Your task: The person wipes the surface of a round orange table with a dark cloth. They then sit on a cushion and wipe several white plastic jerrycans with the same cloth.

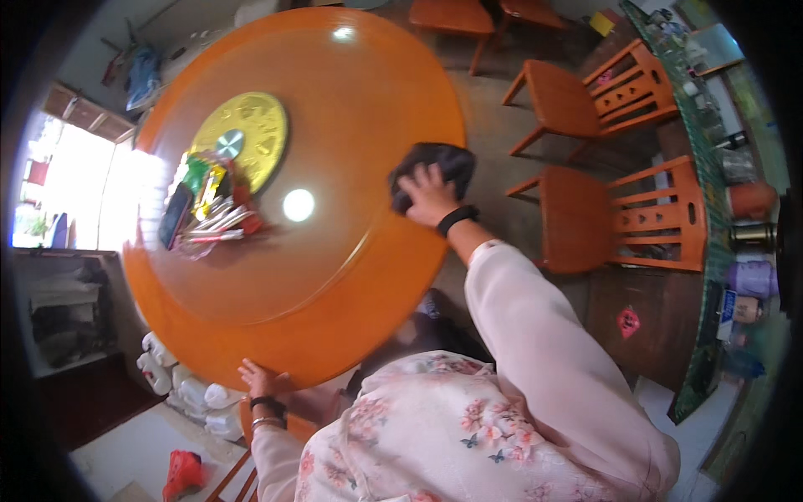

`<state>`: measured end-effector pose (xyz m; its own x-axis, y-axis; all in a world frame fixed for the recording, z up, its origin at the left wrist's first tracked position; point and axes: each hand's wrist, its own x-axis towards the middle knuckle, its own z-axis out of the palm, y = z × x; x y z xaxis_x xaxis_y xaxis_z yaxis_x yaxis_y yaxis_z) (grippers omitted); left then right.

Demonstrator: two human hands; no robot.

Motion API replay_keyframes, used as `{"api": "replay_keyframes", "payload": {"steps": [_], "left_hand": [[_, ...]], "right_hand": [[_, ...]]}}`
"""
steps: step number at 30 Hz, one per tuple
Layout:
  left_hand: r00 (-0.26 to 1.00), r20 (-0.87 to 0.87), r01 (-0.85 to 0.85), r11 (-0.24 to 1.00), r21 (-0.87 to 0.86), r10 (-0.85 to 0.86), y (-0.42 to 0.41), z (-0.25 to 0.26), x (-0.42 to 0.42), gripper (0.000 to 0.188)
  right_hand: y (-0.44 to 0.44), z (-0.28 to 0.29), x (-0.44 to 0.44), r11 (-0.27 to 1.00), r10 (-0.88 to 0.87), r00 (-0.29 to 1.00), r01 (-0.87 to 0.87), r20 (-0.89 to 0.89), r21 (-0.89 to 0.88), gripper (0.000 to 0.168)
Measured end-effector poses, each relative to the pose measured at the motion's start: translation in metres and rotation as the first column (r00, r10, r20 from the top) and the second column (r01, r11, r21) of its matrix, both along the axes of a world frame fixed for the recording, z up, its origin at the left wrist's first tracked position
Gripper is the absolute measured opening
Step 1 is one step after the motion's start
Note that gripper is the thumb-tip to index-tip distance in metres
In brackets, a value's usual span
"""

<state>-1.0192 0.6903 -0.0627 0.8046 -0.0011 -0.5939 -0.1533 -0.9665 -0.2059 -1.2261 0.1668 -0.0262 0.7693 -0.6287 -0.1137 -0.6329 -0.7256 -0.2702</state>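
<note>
A round orange wooden table [326,326] fills the middle of the view, with a glass turntable [351,119] on top. My right hand [430,194] presses on a dark cloth [455,164] at the table's right rim, fingers spread over it; part of the cloth lies at the very edge. At the near rim, my left hand [263,379] rests on the wood with its fingers apart, holding nothing. A gold embossed disc [266,132] with a silver centre lies on the turntable. Beside it sit a dark phone-like object [174,214] and a pile of packets and pens [216,219].
Two orange wooden chairs [561,100] stand to the right, before a green-topped counter [709,270] crowded with jars and bottles. White plastic jugs [194,395] sit on the floor at lower left, near a red bag [184,474]. More chairs [452,17] are at the top.
</note>
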Motion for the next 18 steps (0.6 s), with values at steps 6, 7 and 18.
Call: {"api": "replay_keyframes", "payload": {"steps": [6,7,18], "left_hand": [[0.998,-0.053,-0.023,1.000,0.000,0.023,-0.022,0.024,-0.002,0.125],[0.998,-0.056,-0.014,1.000,0.005,0.014,-0.026,0.027,0.000,0.124],[0.998,-0.012,0.066,0.997,-0.042,-0.066,-0.013,0.011,0.003,0.131]], "right_hand": [[0.104,0.003,-0.020,0.921,0.351,0.928,-0.367,0.129,0.133,0.058],[0.122,0.000,-0.027,0.908,0.360,0.911,-0.391,0.200,0.151,0.054],[0.184,0.005,-0.077,0.882,0.328,0.883,-0.413,0.335,0.227,0.030]]}}
